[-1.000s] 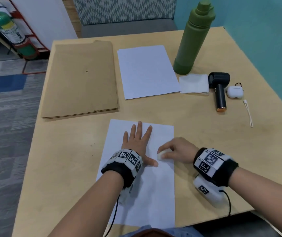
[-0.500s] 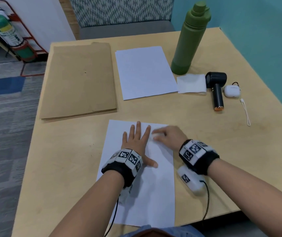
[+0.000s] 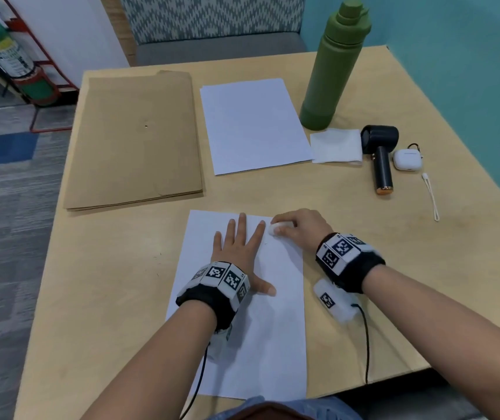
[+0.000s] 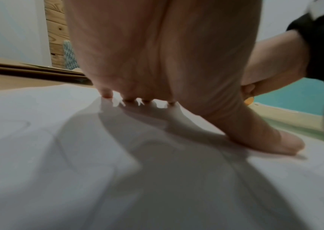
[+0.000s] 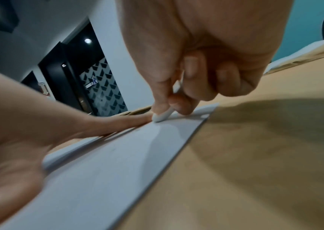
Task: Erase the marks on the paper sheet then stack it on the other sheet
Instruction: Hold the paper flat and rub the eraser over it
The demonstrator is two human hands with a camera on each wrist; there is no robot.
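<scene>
A white paper sheet (image 3: 273, 328) lies on the wooden table near the front edge. My left hand (image 3: 238, 247) lies flat on it with fingers spread, holding it down; the left wrist view shows the fingertips and thumb (image 4: 287, 143) touching the sheet (image 4: 59, 155). My right hand (image 3: 298, 227) pinches a small white eraser (image 3: 276, 228) and presses it on the sheet's far right corner, right beside my left index finger. In the right wrist view the eraser (image 5: 162, 116) touches the paper (image 5: 108, 163) under thumb and forefinger. The other white sheet (image 3: 255, 125) lies further back.
A stack of brown envelopes (image 3: 136, 137) lies at the back left. A tall green bottle (image 3: 333, 65) stands at the back right, with a folded white tissue (image 3: 335, 145), a dark handheld fan (image 3: 380, 156), a white earbud case (image 3: 408, 159) and a white strap (image 3: 430, 197) near it.
My right hand carried the eraser from the sheet's right edge near my left thumb up to its far right corner. My left hand stayed flat on the paper.
</scene>
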